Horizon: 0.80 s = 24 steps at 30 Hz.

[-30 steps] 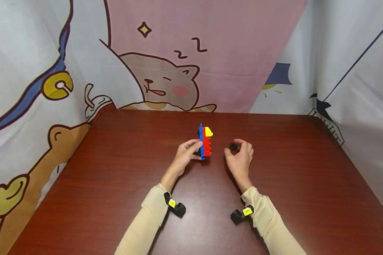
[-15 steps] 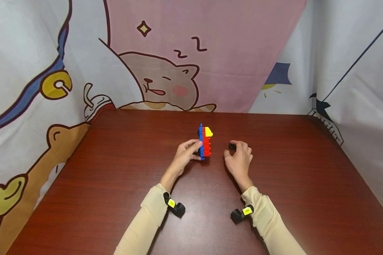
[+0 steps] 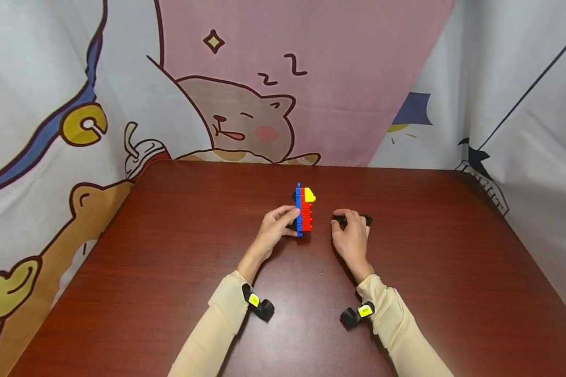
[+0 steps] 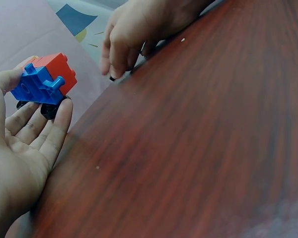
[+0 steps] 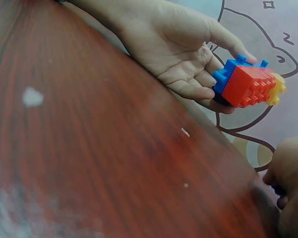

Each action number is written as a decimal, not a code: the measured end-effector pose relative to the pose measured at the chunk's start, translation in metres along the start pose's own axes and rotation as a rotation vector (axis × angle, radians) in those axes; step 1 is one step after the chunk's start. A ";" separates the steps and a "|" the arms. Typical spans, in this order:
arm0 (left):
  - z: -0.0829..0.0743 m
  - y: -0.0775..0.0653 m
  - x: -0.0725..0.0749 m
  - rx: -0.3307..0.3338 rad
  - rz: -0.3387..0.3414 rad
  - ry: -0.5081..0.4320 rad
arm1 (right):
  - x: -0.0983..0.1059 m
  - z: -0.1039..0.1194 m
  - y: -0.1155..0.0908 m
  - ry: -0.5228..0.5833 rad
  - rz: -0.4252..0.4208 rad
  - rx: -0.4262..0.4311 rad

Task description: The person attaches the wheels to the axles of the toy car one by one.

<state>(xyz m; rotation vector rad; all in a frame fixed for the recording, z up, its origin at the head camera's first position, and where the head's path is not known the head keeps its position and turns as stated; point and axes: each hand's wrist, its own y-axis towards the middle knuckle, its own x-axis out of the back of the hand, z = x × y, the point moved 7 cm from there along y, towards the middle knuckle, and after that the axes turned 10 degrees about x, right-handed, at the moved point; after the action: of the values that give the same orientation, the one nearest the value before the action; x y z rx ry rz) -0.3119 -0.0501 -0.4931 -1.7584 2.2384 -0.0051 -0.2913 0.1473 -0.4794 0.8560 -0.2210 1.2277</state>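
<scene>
My left hand (image 3: 274, 230) grips a toy block vehicle (image 3: 305, 212), thumb on one side and fingers on the other. Its blue base, red studded bricks and yellow sloped piece show in the head view. In the left wrist view, black wheels (image 4: 49, 110) sit under the blue base, near the fingertips. To the right, my right hand (image 3: 352, 238) is low at the table, thumb and forefinger pinching a small black wheel (image 3: 340, 219) mostly hidden by the fingers. Another black wheel part (image 3: 368, 219) shows past the far side of that hand.
The dark red-brown wooden table (image 3: 170, 251) reaches back to a cartoon-printed cloth (image 3: 339, 104). Both forearms, in cream sleeves, carry black wrist cameras, a left one (image 3: 264, 310) and a right one (image 3: 351, 317).
My right hand's fingers have come down and closed in around the black wheel, which now sits slightly nearer the thumb. My left hand and the block vehicle stay almost still.
</scene>
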 end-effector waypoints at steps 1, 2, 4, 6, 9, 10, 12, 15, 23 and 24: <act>0.000 0.000 0.000 0.001 0.000 0.001 | 0.000 0.000 0.000 0.023 -0.012 0.000; 0.000 0.000 0.000 0.002 0.001 0.002 | 0.001 0.000 0.000 0.044 -0.028 0.000; 0.000 0.001 0.000 0.002 0.001 0.003 | 0.003 0.002 0.000 0.084 -0.058 0.003; 0.001 0.001 0.000 0.002 0.001 0.003 | 0.004 0.003 0.000 0.109 -0.084 0.011; 0.000 0.000 -0.001 0.003 0.002 0.007 | 0.006 0.006 -0.001 0.145 -0.119 0.052; 0.000 0.001 -0.001 0.003 0.001 0.008 | 0.007 0.008 -0.001 0.158 -0.130 0.073; 0.001 0.001 -0.001 0.005 0.001 0.012 | 0.009 0.010 -0.002 0.193 -0.156 0.122; 0.001 0.001 -0.001 0.007 0.000 0.015 | 0.011 0.015 -0.003 0.251 -0.203 0.194; 0.000 0.000 -0.001 0.003 -0.005 0.010 | 0.017 0.029 -0.003 0.312 -0.296 0.319; 0.000 0.000 -0.001 0.002 -0.005 0.009 | 0.019 0.032 -0.003 0.317 -0.302 0.329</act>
<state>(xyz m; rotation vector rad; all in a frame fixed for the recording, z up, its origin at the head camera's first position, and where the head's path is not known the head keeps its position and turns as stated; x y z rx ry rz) -0.3119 -0.0492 -0.4927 -1.7669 2.2396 -0.0169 -0.2727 0.1391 -0.4483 0.9223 0.3648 1.1090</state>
